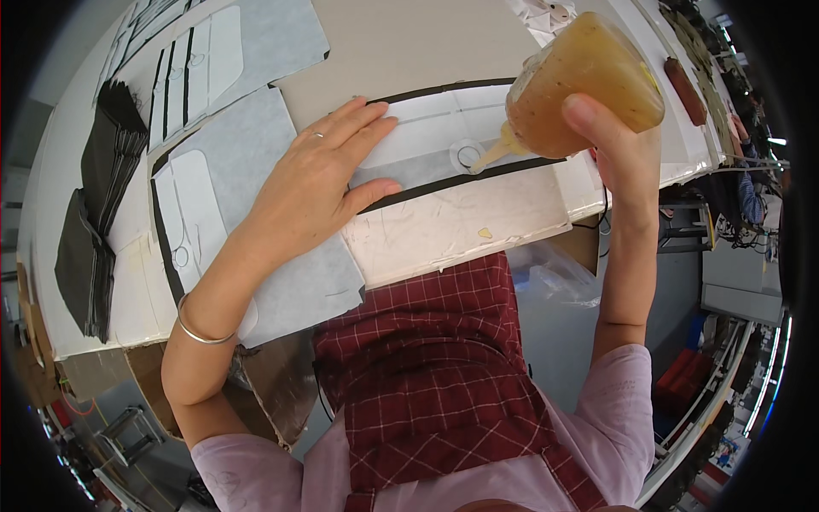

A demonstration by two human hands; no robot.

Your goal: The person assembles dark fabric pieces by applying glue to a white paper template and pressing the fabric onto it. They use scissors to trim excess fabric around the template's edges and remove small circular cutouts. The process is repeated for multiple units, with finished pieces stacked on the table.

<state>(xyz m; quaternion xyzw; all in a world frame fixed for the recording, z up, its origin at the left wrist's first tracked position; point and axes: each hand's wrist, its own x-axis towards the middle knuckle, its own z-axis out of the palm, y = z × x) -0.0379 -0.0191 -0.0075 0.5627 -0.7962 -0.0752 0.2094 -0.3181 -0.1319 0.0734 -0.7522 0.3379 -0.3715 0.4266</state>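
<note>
My right hand [627, 158] grips a squeeze bottle [576, 85] of amber liquid, probably glue, tipped so that its pale nozzle [490, 158] points down and left. The tip is at a small ring [467, 156] on a white and grey fabric panel [426, 128] with black edge strips. Whether the tip touches the panel I cannot tell. My left hand [320, 162] lies with fingers stretched over the panel's left end, holding nothing. Beneath my left forearm lies a pale grey sheet [256, 128] with a white patch and black edging.
Folded black cloth pieces [115, 158] are stacked at the table's left. More grey sheets [281, 38] with black strips lie at the far left. A brown block [685, 91] sits near the right edge. A pale board [452, 226] runs along the front edge; a clear plastic bag [554, 277] hangs below.
</note>
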